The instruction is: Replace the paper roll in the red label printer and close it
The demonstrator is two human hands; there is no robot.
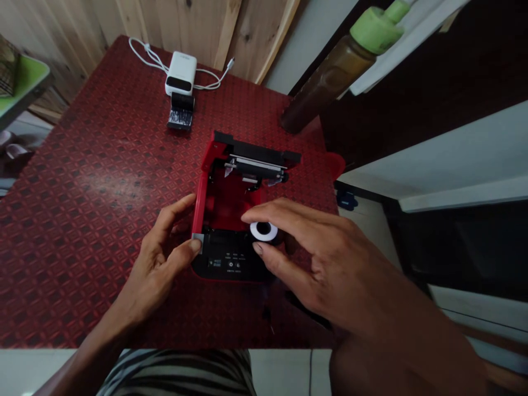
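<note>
A red and black thermal printer [231, 254] sits on the table with its lid [258, 151] raised, showing the red paper bay [225, 201] and a roller [258, 168] under the lid. My left hand [165, 247] grips the printer's left side, thumb on a grey corner piece and fingers along the outer wall. Between the thumb and fingers of my right hand [317, 247] is a small paper roll [264, 231] with a white end face and a dark core. It is held over the right side of the bay; my hand hides part of the printer there.
A white power bank [181, 71] with a white cable [210, 82] lies at the back of the patterned red table [99, 181]. In front of it is a curled dark strip [180, 114]. A brown bottle with a green cap [336, 71] stands at the right edge.
</note>
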